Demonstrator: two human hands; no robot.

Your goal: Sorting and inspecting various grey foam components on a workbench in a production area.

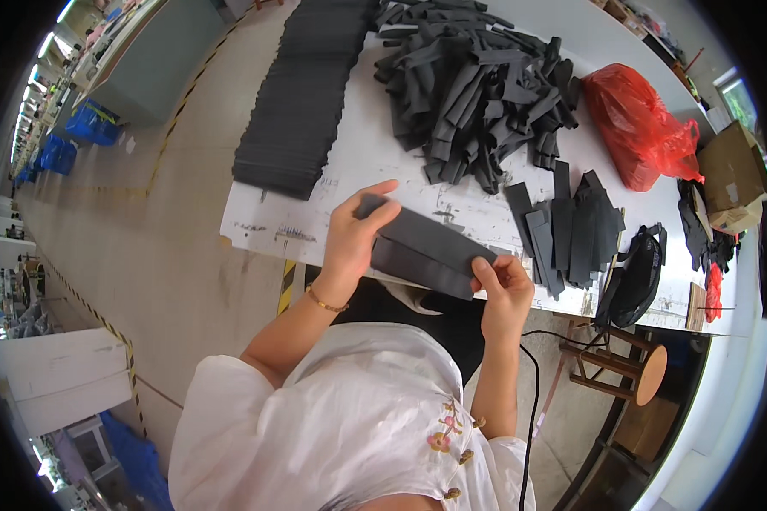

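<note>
Between my two hands, just over the table's front edge, I hold a dark grey fabric strip point(430, 243) that looks folded lengthwise, with a lower flap showing. My left hand point(355, 232) grips its left end, thumb on top. At the right end, my right hand point(503, 285) pinches the strip between thumb and fingers. Beyond my left hand lies a long, neat row of overlapping dark strips point(302, 98). A tangled heap of similar strips point(477, 94) covers the far middle of the table. Nearer my right hand is a smaller group of flat strips point(571, 226).
On the white table point(349, 162), a full red plastic bag point(635, 128) stands at the right, beside a cardboard box point(733, 175). A black bag point(635, 277) lies near the front right edge. Below it stands a wooden stool point(631, 370). A black cable point(535, 400) hangs by my right arm.
</note>
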